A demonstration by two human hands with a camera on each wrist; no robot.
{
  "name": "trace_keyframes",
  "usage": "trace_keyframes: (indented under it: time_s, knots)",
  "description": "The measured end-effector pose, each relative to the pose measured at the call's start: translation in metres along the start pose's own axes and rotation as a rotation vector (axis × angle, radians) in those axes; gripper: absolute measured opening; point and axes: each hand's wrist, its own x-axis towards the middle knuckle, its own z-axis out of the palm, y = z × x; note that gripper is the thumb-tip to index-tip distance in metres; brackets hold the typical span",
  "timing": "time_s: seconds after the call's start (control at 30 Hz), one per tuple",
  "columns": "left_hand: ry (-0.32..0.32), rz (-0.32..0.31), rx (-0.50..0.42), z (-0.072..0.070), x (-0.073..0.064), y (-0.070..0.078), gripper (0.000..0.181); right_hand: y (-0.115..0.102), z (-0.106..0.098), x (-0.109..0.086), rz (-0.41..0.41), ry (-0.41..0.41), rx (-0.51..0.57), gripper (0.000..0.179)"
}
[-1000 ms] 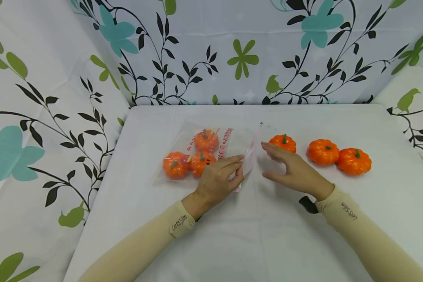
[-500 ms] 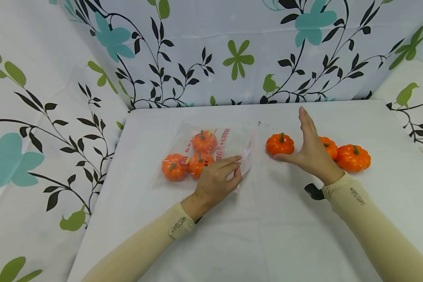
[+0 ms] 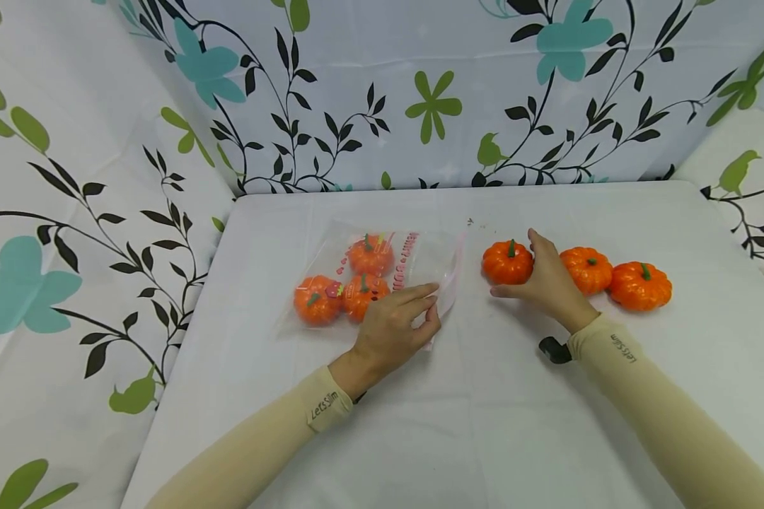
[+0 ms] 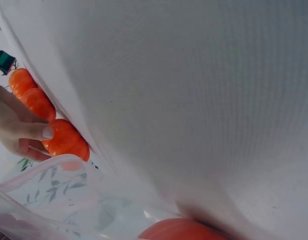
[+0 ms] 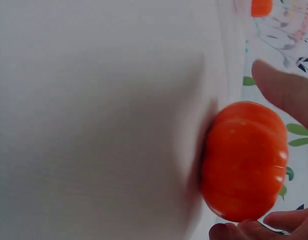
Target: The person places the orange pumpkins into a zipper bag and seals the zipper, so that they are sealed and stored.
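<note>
A clear plastic bag point(image 3: 429, 251) with pink print lies on the table, three small orange pumpkins point(image 3: 371, 254) inside it. My left hand point(image 3: 391, 325) pinches the bag near its mouth, which stands partly raised in the left wrist view. To the right of the bag sits a loose pumpkin point(image 3: 506, 262) with a green stem. Around it my right hand point(image 3: 550, 286) is spread, thumb on the near side and fingers on the far side. In the right wrist view the thumb point(image 5: 284, 90) is apart from this pumpkin, and the fingertips are close to its opposite side.
Two more pumpkins, a middle one point(image 3: 587, 270) and an outer one point(image 3: 640, 286), sit side by side just right of my right hand. A white cloth covers the table point(image 3: 471, 424). Behind it hangs a patterned curtain point(image 3: 356, 63) with leaves and flowers.
My right hand moved from beside the bag's mouth rightward and up over the loose pumpkins, then came back down around the nearest one. The left hand stays on the bag.
</note>
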Motion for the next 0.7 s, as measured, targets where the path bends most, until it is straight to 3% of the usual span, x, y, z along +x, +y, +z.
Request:
trace_keyframes:
  time_s: [0.2,0.33,0.7]
  knots:
    - [-0.021,-0.021,0.003,0.000,0.000,0.002,0.016,0.009,0.008,-0.002,-0.005,0.063,-0.029,0.104]
    - [-0.025,-0.020,0.001,0.001,-0.001,0.002,0.016,0.009,0.008,-0.004,0.007,0.074,-0.012,0.099]
    - [-0.001,-0.028,0.008,0.001,0.002,0.001,0.016,-0.026,0.015,-0.025,-0.067,-0.006,0.147,0.087]
